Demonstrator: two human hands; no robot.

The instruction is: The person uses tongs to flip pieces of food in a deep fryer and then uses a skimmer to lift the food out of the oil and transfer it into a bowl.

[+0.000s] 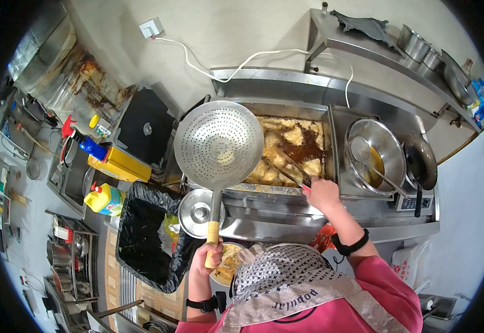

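My left hand (207, 257) is closed round the wooden handle of a big perforated metal skimmer (220, 145), held over the left part of the fryer. The skimmer's bowl holds a little pale matter near its middle. My right hand (322, 194) grips a pair of tongs (286, 173), whose tips reach into the fryer (331, 161). Golden battered pieces (293, 136) float there in dark brown oil. Below the skimmer, a round metal lid (198, 213) lies beside its handle. A bowl of yellowish food (228, 263) stands next to my left hand, partly hidden.
Right of the fryer are a steel bowl (358, 183) with a ladle in yellow liquid and a dark pan (428, 161). A black-lined bin (142, 238) stands at left, near bottles and a yellow container (121, 165). A metal shelf (358, 41) juts out above.
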